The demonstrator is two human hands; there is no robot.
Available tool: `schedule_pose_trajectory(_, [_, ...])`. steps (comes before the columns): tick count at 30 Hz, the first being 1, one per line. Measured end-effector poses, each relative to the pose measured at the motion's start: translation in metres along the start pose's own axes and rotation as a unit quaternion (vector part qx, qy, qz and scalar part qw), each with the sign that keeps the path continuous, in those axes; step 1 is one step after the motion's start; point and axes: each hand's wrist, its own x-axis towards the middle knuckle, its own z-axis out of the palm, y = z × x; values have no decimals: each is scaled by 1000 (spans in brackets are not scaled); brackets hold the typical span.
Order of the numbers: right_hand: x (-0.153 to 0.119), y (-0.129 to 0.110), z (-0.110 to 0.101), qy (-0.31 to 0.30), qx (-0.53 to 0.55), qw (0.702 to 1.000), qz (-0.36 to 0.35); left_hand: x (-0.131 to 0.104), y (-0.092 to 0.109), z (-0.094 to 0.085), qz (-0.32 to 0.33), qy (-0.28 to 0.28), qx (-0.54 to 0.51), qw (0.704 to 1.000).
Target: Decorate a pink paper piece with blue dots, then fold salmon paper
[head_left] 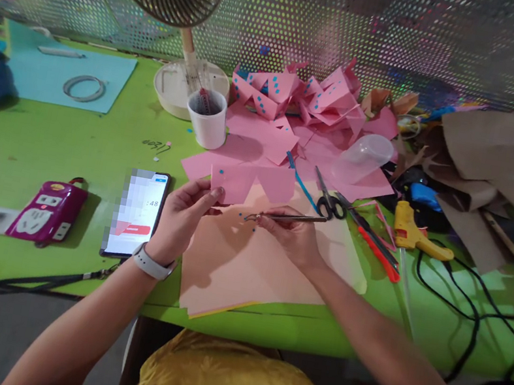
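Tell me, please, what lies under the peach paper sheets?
Beneath the peach sheets, a yellow edge shows along the near side, above the green tabletop; the rest is covered.

phone screen (147,216): ":48", rest blurred or illegible | green table (115,151): dark handwriting (155,147), reading unclear

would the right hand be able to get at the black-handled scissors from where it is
Probably, yes: the scissors lie close by with their handles nearest the right hand, and nothing seems to block them. It holds tweezers, though, so its grip may need freeing.
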Motion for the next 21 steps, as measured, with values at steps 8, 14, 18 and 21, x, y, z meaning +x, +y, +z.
schedule_pose_trajectory(8, [0, -3, 0, 6, 6, 1000, 3, -2, 3, 0, 3, -8, 0, 1000])
schedule_pose_trajectory(14, [0, -7, 0, 2, 16, 1000, -4, -1, 1, -2, 1, -14, -10, 1000])
schedule_pose_trajectory(18, [0, -6, 1, 8, 0, 1000, -10, -1, 0, -2, 2, -16, -13, 1000])
schedule_pose_trajectory(21, [0, -5, 1, 10, -6, 1000, -10, -1, 0, -2, 3, -16, -13, 1000])
